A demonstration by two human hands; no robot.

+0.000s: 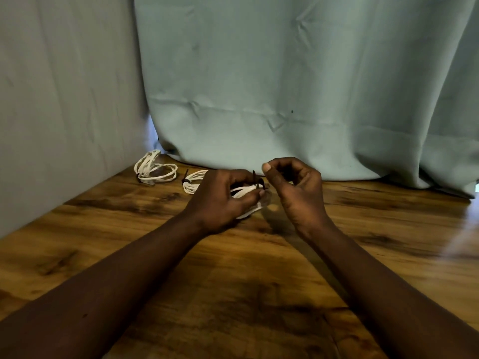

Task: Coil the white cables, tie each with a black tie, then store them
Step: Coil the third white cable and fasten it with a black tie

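Note:
My left hand grips a coiled white cable just above the wooden table, with a black tie wrapped round the coil and its tail sticking up. My right hand hovers beside that tie with fingers curled and thumb raised; nothing shows between its fingers. Two other coiled white cables lie further back: one near the left wall, bound by a black tie, and a second partly hidden behind my left hand, also carrying a black tie.
A pale green curtain hangs along the back edge of the table. A grey wall closes the left side. The table's surface stretches bare toward me and to the right.

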